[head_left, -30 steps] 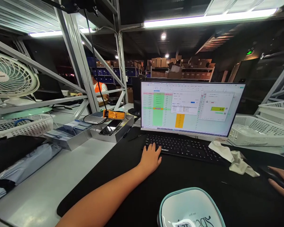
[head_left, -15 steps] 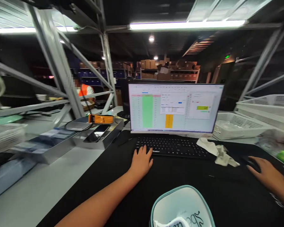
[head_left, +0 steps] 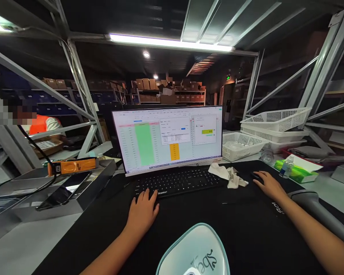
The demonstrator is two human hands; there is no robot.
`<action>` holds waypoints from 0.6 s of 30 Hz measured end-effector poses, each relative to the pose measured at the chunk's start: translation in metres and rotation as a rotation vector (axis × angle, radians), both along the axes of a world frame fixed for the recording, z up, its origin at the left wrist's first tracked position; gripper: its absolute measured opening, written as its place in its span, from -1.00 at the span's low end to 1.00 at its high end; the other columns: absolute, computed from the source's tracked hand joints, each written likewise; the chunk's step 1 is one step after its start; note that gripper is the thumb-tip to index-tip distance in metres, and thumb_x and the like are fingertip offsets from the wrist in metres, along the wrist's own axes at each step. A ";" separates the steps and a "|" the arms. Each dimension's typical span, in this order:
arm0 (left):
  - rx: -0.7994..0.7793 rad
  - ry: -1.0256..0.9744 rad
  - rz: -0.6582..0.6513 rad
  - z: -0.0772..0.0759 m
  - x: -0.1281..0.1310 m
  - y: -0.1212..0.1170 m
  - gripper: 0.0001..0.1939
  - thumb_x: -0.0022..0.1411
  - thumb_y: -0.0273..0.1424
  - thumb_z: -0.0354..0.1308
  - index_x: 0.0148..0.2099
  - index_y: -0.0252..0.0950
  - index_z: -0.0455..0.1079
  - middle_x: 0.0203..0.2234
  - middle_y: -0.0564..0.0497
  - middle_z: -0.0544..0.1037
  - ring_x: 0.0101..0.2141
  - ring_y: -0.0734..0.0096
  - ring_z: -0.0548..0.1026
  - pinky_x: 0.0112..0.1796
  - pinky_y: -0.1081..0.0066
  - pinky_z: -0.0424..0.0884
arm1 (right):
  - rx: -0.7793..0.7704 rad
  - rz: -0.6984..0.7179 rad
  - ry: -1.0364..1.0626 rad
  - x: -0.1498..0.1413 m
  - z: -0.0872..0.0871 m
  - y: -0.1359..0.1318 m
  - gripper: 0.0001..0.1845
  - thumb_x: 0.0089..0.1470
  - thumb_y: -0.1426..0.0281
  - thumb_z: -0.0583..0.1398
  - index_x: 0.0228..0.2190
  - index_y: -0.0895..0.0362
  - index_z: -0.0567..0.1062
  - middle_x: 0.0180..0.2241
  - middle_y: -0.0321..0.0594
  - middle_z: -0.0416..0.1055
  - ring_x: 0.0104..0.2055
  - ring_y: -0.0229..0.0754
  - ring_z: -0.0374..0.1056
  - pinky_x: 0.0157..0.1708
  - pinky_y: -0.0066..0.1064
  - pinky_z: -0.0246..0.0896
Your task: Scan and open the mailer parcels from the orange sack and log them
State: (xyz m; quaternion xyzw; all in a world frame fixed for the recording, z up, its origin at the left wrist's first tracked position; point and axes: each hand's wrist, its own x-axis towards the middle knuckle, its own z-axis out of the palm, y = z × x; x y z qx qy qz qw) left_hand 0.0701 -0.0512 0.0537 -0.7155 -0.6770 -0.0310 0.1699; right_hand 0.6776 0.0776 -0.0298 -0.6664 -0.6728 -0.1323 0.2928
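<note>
Resting on the left end of the keyboard (head_left: 180,181), my left hand (head_left: 141,210) has its fingers slightly spread and grips nothing; my right hand (head_left: 269,185) curls over the mouse (head_left: 256,176), palm down. Since the earlier view, my sight has swung right: the fan is gone, and the green tissue box (head_left: 298,170) shows fully. A crumpled cloth (head_left: 227,175) lies between keyboard and mouse, covering the keyboard's right edge, below the monitor (head_left: 172,139).
</note>
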 end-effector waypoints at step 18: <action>0.021 0.034 0.007 -0.007 -0.003 0.004 -0.48 0.41 -0.34 -0.03 0.37 -0.23 0.26 0.29 -0.29 0.33 0.23 -0.05 0.33 0.15 -0.04 0.30 | 0.022 0.008 -0.029 0.001 -0.003 0.003 -0.43 0.19 0.11 0.02 0.06 0.16 0.50 0.08 0.06 0.33 0.15 0.08 0.28 0.19 -0.09 0.23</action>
